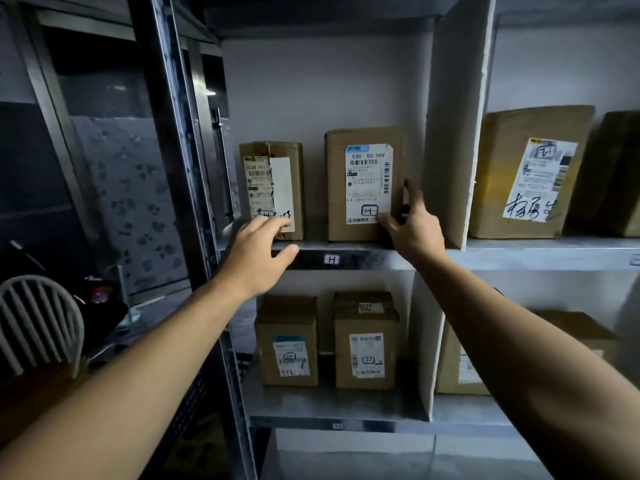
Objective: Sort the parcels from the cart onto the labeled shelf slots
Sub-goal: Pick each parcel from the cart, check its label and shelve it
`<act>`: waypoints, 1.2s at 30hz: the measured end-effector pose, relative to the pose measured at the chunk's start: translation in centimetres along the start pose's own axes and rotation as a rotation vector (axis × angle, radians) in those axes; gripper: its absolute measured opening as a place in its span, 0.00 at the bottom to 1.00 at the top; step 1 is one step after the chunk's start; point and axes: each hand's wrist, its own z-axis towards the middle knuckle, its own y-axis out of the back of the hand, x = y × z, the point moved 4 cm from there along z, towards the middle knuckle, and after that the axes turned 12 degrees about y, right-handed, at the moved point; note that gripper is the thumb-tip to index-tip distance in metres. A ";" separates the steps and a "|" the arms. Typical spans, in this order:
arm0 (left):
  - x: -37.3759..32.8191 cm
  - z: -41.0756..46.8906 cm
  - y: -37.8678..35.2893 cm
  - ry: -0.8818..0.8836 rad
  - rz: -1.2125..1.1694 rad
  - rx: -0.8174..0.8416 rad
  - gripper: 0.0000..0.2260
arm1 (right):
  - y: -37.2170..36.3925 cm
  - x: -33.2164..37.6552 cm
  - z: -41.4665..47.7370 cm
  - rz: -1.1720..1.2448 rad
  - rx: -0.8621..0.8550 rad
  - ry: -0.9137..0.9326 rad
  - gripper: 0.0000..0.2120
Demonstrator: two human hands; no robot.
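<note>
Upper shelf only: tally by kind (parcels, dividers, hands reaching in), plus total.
cardboard parcels: 4 (the rightmost is cut off by the frame edge)
white dividers: 1
hands: 2, left hand and right hand
Total: 7
</note>
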 end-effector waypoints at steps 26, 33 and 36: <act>0.6 11.4 6.2 0.082 -0.057 -0.319 0.26 | -7.9 14.3 8.6 -0.012 0.086 0.475 0.23; 1.4 13.0 5.6 0.017 -0.076 -0.270 0.18 | -9.4 13.1 10.3 0.032 0.085 0.402 0.18; 1.5 13.1 5.4 -0.010 -0.056 -0.279 0.18 | -9.7 12.6 10.2 0.038 0.047 0.395 0.16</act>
